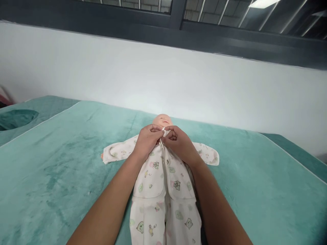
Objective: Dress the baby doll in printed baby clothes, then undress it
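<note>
A baby doll [163, 119] lies on its back, wearing a white baby romper [155, 180] with small animal prints. The romper's sleeves stretch out to both sides, and its front opening runs down the middle, parted lower down. At the neck, my left hand [150, 137] pinches one edge of the collar between thumb and finger. Close against it, my right hand [178, 141] pinches the other edge. Both hands are closed on the cloth just below the doll's chin. Whether a snap sits between the fingertips is hidden. Part of the doll's hand shows at the left cuff.
A teal plush cover [68, 163] with pale seams spreads under the doll. Behind it rises a white wall [163, 78], topped by a dark window frame [176, 20] with metal bars beyond. A dark teal oval [17, 118] shows at the far left.
</note>
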